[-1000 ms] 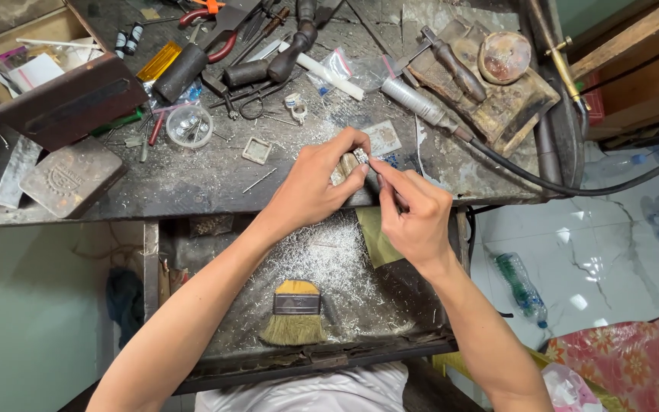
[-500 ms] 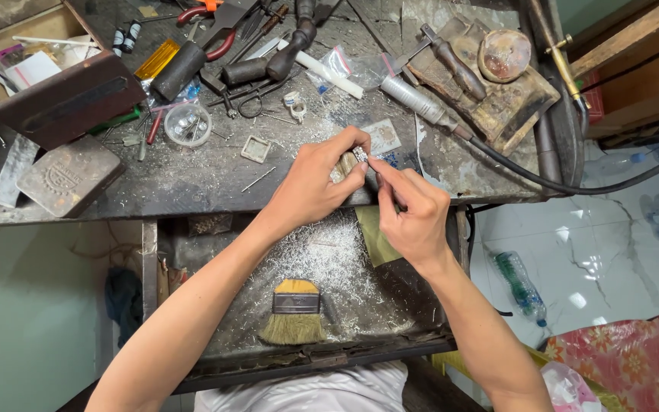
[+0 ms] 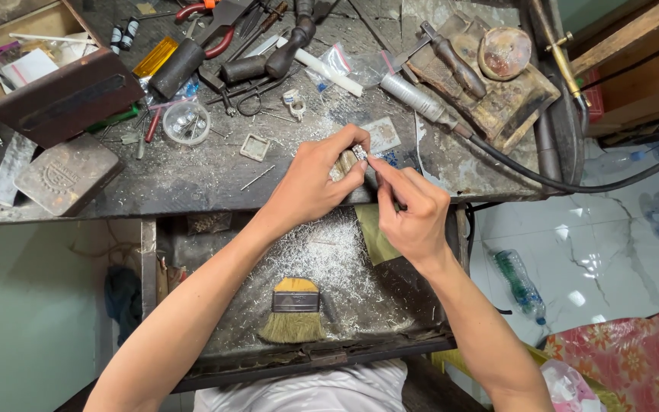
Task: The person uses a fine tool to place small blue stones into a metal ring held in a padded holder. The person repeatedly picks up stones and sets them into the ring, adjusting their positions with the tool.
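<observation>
At the near edge of the cluttered workbench (image 3: pixel 192 179), the left hand (image 3: pixel 316 183) curls its fingers and thumb closed around a small silvery piece (image 3: pixel 359 151), which sits at the fingertips just above the bench edge; most of the piece is buried in the grip, so its shape is hard to make out. The right hand (image 3: pixel 413 214) meets it from the right, fingers pinched together on a thin tool (image 3: pixel 381 169) whose tip touches the piece; the tool's handle is hidden inside the fist. Below the hands, a pulled-out drawer tray (image 3: pixel 215 252) is dusted with metal filings, and a flat brush (image 3: pixel 294 309) with a yellow handle lies in it. To the far left stands an open brown box (image 3: pixel 62 95), cut off by the frame edge, with a grey metal block (image 3: pixel 66 174) near it. A small round clear dish (image 3: pixel 185 122) holds tiny parts too small to tell. Pliers with red handles (image 3: pixel 215 30) lie far off, partly out of frame. A plastic bottle (image 3: pixel 520 278) lies on the floor at right.
</observation>
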